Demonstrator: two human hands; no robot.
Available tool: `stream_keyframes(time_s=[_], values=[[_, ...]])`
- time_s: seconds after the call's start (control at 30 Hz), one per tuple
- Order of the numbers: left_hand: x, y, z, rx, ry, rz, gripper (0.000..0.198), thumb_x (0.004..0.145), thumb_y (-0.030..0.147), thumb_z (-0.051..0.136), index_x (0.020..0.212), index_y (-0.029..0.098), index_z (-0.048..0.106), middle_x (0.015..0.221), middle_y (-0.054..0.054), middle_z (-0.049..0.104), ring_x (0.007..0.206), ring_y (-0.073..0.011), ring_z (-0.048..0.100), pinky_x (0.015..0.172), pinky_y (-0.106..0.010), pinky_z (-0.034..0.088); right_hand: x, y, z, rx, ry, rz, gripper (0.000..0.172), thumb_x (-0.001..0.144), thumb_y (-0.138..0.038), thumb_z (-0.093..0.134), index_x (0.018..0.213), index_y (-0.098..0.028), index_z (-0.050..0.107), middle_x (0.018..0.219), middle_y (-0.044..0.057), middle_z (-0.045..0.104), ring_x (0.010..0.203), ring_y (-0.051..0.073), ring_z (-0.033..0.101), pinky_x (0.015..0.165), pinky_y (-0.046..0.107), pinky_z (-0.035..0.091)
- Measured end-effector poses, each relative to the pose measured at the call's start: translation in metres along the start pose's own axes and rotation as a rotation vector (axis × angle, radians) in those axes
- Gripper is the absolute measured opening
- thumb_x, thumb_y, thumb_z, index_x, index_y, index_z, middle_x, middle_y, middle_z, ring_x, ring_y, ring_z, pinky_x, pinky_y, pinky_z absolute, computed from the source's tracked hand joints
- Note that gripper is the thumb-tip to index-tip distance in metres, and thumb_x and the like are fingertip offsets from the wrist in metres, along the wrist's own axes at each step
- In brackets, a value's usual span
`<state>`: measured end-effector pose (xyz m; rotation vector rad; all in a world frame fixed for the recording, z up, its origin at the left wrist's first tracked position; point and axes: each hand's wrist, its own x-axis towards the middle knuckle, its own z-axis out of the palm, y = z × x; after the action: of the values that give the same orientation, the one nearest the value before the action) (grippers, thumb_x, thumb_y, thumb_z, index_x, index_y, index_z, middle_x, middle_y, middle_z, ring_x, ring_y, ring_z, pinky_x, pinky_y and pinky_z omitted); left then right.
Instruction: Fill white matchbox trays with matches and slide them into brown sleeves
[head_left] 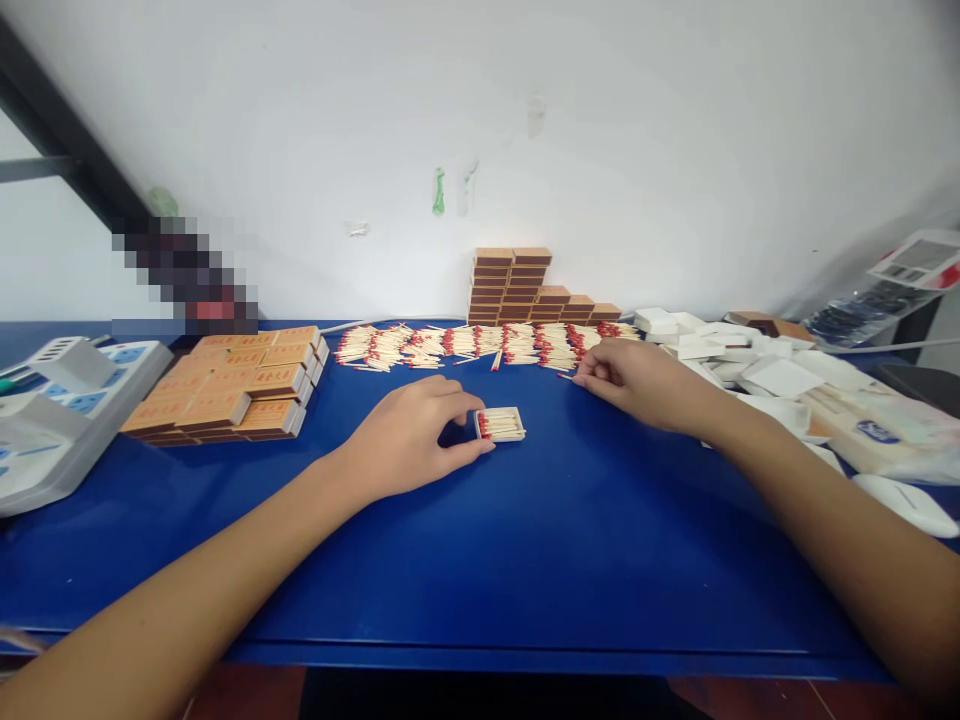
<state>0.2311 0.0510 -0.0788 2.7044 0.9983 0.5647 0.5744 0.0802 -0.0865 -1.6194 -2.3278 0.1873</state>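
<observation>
My left hand (416,435) grips the left end of a small white matchbox tray (512,438) between thumb and finger. The tray lies on the blue table with several red-tipped matches (501,424) in it, heads to the left. My right hand (626,378) is closed in a pinch at the right end of a long row of loose matches (450,345). A red-tipped match (566,376) sticks out at its fingertips.
Orange matchboxes (225,385) are stacked at the left beside a white power strip (82,420). More matchboxes (510,285) stand against the wall. White empty trays (780,375), a tissue pack (874,430) and a white computer mouse (907,505) lie at the right.
</observation>
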Motion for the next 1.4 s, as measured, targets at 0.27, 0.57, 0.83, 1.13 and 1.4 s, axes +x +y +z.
stream_keyframes(time_s=[0.27, 0.57, 0.83, 1.13, 1.4], values=[[0.001, 0.003, 0.002, -0.001, -0.007, 0.007, 0.027, 0.099, 0.037, 0.080, 0.121, 0.021, 0.078, 0.098, -0.004, 0.075, 0.093, -0.0225, 0.070, 0.077, -0.034, 0.051, 0.005, -0.010, 0.015, -0.002, 0.093, -0.030, 0.018, 0.100, -0.034, 0.057, 0.093, -0.021, 0.068, 0.091, 0.009, 0.072, 0.077, 0.022, 0.062, 0.069, 0.034, 0.044], [0.001, 0.002, 0.002, -0.005, -0.013, -0.002, 0.028, 0.099, 0.037, 0.080, 0.122, 0.021, 0.078, 0.099, -0.004, 0.075, 0.093, -0.0224, 0.070, 0.078, -0.034, 0.051, 0.010, -0.006, 0.022, -0.021, 0.131, -0.054, 0.022, 0.104, -0.036, 0.057, 0.090, -0.022, 0.065, 0.092, 0.010, 0.071, 0.079, 0.023, 0.061, 0.069, 0.035, 0.041], [0.001, 0.002, 0.003, -0.006, -0.004, -0.007, 0.028, 0.099, 0.037, 0.080, 0.122, 0.021, 0.078, 0.099, -0.004, 0.075, 0.093, -0.0223, 0.070, 0.079, -0.034, 0.052, 0.003, -0.022, 0.019, 0.015, 0.082, -0.084, 0.017, 0.103, -0.033, 0.055, 0.094, -0.022, 0.065, 0.097, 0.010, 0.072, 0.084, 0.024, 0.065, 0.074, 0.036, 0.045], [0.003, 0.001, 0.003, -0.003, 0.000, 0.003, 0.028, 0.099, 0.037, 0.080, 0.121, 0.020, 0.078, 0.098, -0.004, 0.075, 0.092, -0.0218, 0.070, 0.078, -0.033, 0.051, -0.004, -0.041, 0.017, 0.075, -0.039, -0.095, 0.019, 0.105, -0.035, 0.053, 0.095, -0.023, 0.065, 0.097, 0.009, 0.070, 0.085, 0.024, 0.064, 0.073, 0.035, 0.046], [0.001, 0.001, 0.002, -0.001, 0.000, -0.003, 0.027, 0.099, 0.037, 0.080, 0.121, 0.022, 0.078, 0.098, -0.004, 0.075, 0.092, -0.0223, 0.070, 0.078, -0.033, 0.051, -0.008, -0.048, 0.011, 0.134, 0.000, -0.145, 0.021, 0.107, -0.037, 0.052, 0.094, -0.024, 0.062, 0.093, 0.008, 0.068, 0.082, 0.023, 0.063, 0.072, 0.035, 0.046]])
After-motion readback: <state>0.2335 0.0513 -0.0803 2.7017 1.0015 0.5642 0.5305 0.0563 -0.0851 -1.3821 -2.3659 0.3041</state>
